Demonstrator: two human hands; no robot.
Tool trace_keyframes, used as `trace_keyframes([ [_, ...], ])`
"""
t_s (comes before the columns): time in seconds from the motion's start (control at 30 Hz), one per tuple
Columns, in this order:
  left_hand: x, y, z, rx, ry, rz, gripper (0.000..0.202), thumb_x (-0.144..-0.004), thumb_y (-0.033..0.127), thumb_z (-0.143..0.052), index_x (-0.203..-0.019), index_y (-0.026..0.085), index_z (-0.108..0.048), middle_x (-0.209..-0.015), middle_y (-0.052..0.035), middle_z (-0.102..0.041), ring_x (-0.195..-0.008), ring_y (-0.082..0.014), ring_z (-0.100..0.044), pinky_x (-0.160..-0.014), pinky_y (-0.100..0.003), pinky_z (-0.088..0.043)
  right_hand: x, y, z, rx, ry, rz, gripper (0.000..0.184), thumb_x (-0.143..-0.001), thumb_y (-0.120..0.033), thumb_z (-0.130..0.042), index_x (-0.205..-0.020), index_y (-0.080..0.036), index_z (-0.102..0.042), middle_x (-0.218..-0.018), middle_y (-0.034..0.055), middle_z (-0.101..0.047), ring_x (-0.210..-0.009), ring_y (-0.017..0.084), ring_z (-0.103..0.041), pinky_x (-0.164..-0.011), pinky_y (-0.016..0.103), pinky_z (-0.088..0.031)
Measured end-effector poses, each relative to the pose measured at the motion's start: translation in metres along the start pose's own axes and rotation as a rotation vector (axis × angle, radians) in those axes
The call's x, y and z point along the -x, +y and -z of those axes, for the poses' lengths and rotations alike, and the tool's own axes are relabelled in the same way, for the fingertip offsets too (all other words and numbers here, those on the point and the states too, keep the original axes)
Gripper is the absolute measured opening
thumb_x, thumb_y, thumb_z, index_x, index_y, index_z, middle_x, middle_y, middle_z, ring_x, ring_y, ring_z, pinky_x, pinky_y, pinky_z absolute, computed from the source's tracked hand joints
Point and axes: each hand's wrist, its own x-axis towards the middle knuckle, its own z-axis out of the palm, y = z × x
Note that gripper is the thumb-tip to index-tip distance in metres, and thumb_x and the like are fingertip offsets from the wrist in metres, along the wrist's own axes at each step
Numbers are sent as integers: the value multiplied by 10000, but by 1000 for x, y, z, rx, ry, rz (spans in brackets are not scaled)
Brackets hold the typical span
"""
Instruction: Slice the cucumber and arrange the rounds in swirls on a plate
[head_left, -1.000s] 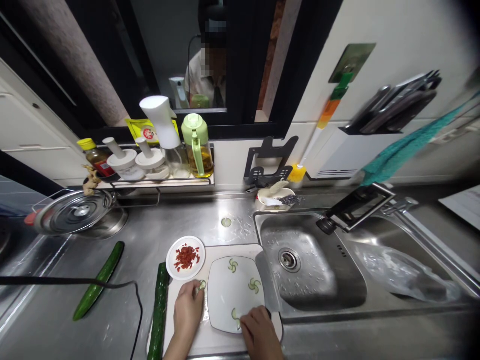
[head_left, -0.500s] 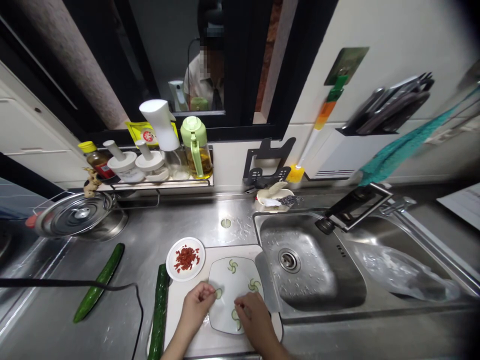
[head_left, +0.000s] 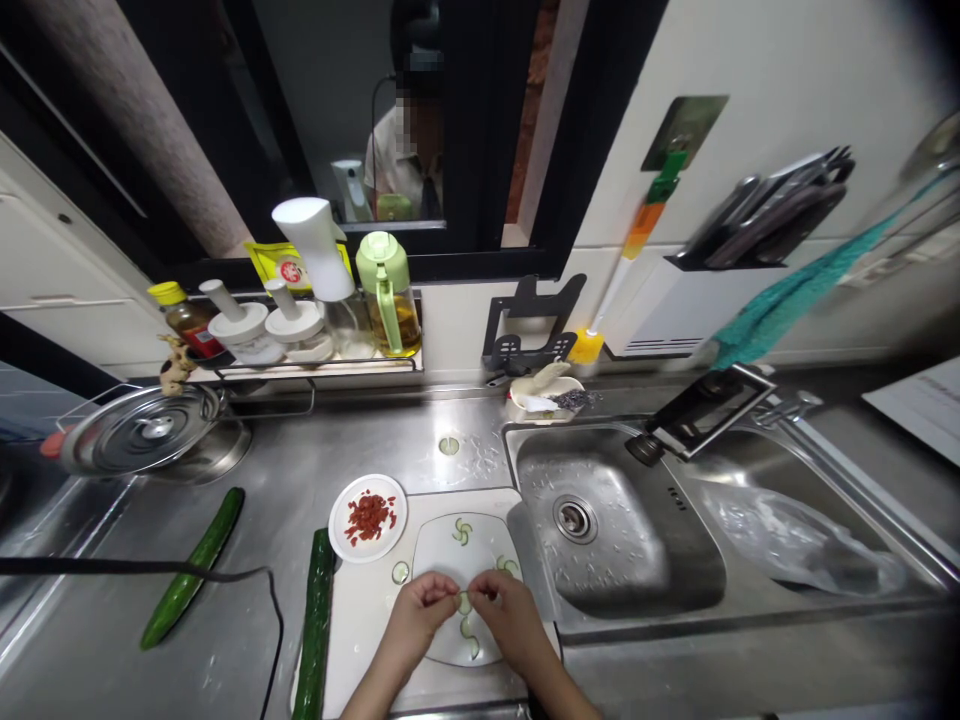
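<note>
Plainly, the head view shows two bare hands at work above the plate [head_left: 435, 545], which rests on a white board [head_left: 360, 650] on the steel worktop [head_left: 225, 660]. The left hand [head_left: 427, 610] and right hand [head_left: 504, 608] meet over the plate's middle. A thin cucumber slice [head_left: 465, 603] shows between them; the fingers of both appear to pinch it from opposite sides. How firmly each side grips cannot be told, nor whether the slice touches the plate.

On the plate, a far cluster [head_left: 462, 531] of curved green pieces lies fanned near the back edge. A right cluster [head_left: 507, 566] is partly covered by the right hand. A near cluster [head_left: 469, 640] lies just below the fingertips. A loose slice [head_left: 400, 572] sits on the board, left of the plate, near the saucer [head_left: 340, 517] of red bits [head_left: 369, 517].

In the inspector's judgement, the handling calls for a light pinch at the rim, since so thin and moist a piece is likely to bend, tear or slip. Even pressure from both sides should hold it flat. Wrists are best carried high: the near cluster and right cluster lie close enough for a dragging palm to disturb them.
</note>
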Motion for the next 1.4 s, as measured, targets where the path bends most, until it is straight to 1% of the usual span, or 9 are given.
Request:
trace_keyframes([
  [0.1,3,4,-3,68,6,85,383,-571,473,-737,-714,142,-609,-489,78,-478,-413,-21,-318,-420,-173,-166,0,-1,1,-3,-5,7,162,-740,-276,-493,-660,-204,-615,-693,19,-624,-741,181,-554,-706,288,-387],
  [0.2,6,3,-6,199,1,238,406,-599,510,-716,-703,148,-566,-575,40,-563,-395,-10,-324,-392,-161,-115,0,-3,3,-11,-11,32,159,-755,-284,-489,-682,-207,-607,-714,18,-624,-757,179,-553,-729,291,-387],
  [0.37,7,-6,-8,508,-61,525,303,-699,381,-702,-804,133,-563,-601,8,-592,-381,-4,-372,-361,-112,-159,2,-12,7,14,-43,126,136,-778,-264,-491,-700,-214,-590,-745,6,-617,-789,171,-545,-779,303,-368],
  [0.57,5,-7,-3,725,-111,510,210,-671,189,-734,-781,103,-577,-608,8,-574,-418,5,-430,-359,-85,-203,5,-14,10,40,-57,171,139,-795,-244,-484,-695,-215,-575,-727,-6,-600,-788,161,-537,-807,312,-356],
  [0.77,8,2,-2,408,12,339,368,-505,224,-809,-801,137,-609,-522,72,-506,-403,-2,-372,-384,-125,-162,5,-7,10,101,-78,118,143,-787,-255,-486,-711,-207,-597,-745,2,-619,-784,161,-547,-732,276,-380],
  [0.87,8,2,-3,134,77,207,278,-520,279,-761,-708,142,-610,-462,84,-474,-392,-20,-326,-402,-165,-160,3,-5,9,216,-117,88,158,-783,-230,-474,-687,-201,-596,-706,-11,-624,-736,141,-554,-695,252,-374],
  [1.0,10,-7,-4,-114,117,32,151,-578,283,-664,-621,154,-600,-504,57,-531,-466,-60,-403,-487,-193,-273,2,-1,5,315,-141,72,161,-763,-186,-474,-654,-197,-592,-674,-15,-626,-706,135,-551,-667,246,-357],
  [1.23,18,-27,-5,-524,194,-28,109,-655,256,-552,-611,183,-620,-553,37,-560,-578,-123,-503,-582,-221,-350,6,5,-1,527,-139,56,161,-762,-161,-479,-701,-195,-625,-726,43,-643,-784,194,-544,-655,284,-328],
  [1.4,20,-35,-8,-628,191,-28,65,-651,203,-542,-639,196,-605,-532,56,-506,-572,-119,-480,-596,-215,-348,9,6,-6,640,-167,68,185,-793,-165,-466,-732,-198,-637,-765,66,-656,-847,234,-546,-679,322,-317],
])
